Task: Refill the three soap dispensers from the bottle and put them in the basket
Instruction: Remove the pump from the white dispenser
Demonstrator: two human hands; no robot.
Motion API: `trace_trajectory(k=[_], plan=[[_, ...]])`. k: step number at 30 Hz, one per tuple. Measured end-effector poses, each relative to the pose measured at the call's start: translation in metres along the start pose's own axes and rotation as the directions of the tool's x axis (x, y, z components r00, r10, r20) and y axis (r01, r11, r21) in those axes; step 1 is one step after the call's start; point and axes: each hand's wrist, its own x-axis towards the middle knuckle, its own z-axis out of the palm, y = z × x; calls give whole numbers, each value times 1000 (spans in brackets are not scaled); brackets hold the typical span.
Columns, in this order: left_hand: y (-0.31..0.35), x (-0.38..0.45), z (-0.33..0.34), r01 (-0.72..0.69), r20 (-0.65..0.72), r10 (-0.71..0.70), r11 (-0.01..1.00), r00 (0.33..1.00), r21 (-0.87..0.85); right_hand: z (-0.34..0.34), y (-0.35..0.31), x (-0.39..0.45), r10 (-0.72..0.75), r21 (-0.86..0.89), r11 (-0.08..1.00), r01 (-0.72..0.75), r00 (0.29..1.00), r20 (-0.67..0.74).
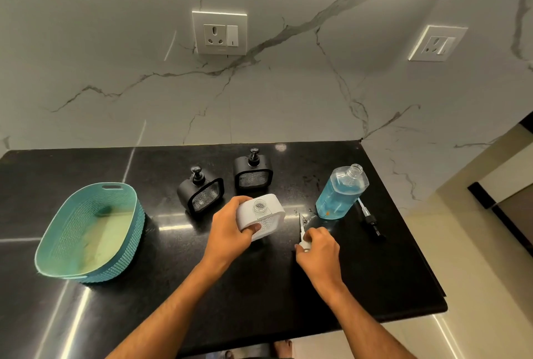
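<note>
My left hand grips a white soap dispenser whose neck is uncapped and open at the top. My right hand holds the white pump with its thin tube, low over the counter just right of that dispenser. Two black dispensers stand behind with their pumps on. The refill bottle, clear with blue liquid, stands uncapped at the right. A teal basket sits at the left with nothing in it.
The bottle's black pump lies on the black counter right of the bottle. The counter's right edge drops off close behind it. A marble wall with two sockets rises at the back.
</note>
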Motion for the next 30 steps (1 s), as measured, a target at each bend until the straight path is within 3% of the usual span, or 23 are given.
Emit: trace_trajectory(k=[17,22,26,30], plan=[[8,-5,6,18,-76,-19,1000,997,-5,10,3,5,5,-42,999,-2,998,64],[11,-7,11,39,-120,-38,999,992,7,2,-8,3,-89,-110,990,85,995,-35],[16,-9,13,48,-157,-44,999,987,17,-7,-31,3,-269,72,960,272,962,-41],[22,-11,17,46,-180,-42,999,983,17,-6,-53,4,-275,312,918,244,960,57]])
